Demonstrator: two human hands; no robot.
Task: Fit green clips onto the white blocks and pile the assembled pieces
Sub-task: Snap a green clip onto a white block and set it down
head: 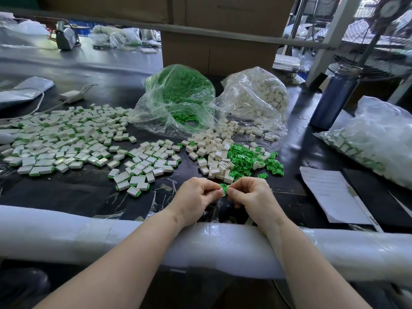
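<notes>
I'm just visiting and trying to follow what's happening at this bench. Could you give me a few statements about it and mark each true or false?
1. Both hands are busy with one small piece: the left hand and the right hand pinch a green clip and white block between them. True.
2. The finished pieces lie spread to the person's right. False: they lie to the left.
3. The bag of green clips stands left of the bag of white blocks. True.
4. The blue bottle lies on its side. False: it stands upright, at the right.
5. The loose green clips sit right of the loose white blocks. True.
</notes>
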